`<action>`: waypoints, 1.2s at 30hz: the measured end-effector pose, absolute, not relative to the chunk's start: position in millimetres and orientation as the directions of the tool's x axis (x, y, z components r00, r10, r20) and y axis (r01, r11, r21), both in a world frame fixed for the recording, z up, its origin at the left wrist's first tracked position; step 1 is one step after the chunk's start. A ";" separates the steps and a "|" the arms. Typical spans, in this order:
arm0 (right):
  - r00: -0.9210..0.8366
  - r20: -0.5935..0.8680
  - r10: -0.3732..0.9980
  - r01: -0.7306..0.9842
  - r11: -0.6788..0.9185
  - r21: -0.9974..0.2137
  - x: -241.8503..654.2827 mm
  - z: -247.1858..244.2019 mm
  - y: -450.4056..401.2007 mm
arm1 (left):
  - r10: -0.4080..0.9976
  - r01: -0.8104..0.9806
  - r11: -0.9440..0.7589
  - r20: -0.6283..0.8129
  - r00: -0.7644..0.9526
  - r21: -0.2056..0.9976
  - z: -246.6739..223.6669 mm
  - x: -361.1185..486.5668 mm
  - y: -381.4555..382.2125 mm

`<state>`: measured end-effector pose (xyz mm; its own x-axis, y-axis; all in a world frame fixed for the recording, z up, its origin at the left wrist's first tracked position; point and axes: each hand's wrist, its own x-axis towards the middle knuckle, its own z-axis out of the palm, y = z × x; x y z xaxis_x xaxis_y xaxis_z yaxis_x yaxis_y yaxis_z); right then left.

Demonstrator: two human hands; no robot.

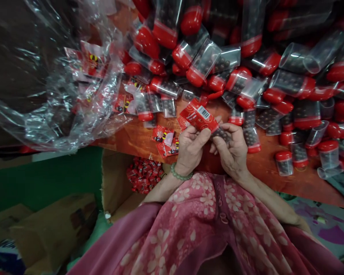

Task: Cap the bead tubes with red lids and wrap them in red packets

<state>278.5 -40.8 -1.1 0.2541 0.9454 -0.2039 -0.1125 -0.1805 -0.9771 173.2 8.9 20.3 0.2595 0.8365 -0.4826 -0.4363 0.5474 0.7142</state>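
Between my hands is a red printed packet (200, 114) with a barcode, next to a small clear container of dark beads (221, 133). My left hand (192, 147), a green bead bracelet (181, 173) at its wrist, pinches the packet's lower edge between thumb and fingers. With closed fingers my right hand (232, 149) grips the container, its end against the packet's opening edge; whether it sits partly inside I cannot tell. Loose red packets (165, 140) with a cartoon print lie on the table just left of my left hand.
Many clear containers with red caps (199, 68) cover the back and right of the orange-brown table (126, 133). A clear plastic bag (83, 103) with more packets spreads over the left. Below the table edge, a cardboard box (113, 183) holds a heap of filled red packets (145, 175).
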 end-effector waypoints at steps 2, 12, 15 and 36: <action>0.251 -0.175 0.952 -0.025 -0.174 -0.984 278.9 -3.2 -44.5 | 0.831 -0.444 0.554 -0.503 0.240 0.704 20.8 176.7 9.4; 0.239 -0.217 0.946 -0.207 -0.169 -0.964 277.8 3.7 -36.0 | 0.838 -0.396 0.545 -0.469 0.277 0.739 10.5 173.3 6.5; 0.192 -0.227 0.955 -0.220 -0.184 -0.958 280.4 4.9 -34.4 | 0.833 -0.452 0.553 -0.477 0.280 0.700 14.4 172.1 10.3; 0.142 -0.236 0.961 -0.149 -0.215 -0.965 299.8 -1.3 -45.1 | 0.808 -0.328 0.582 -0.485 0.334 0.745 6.1 184.8 9.0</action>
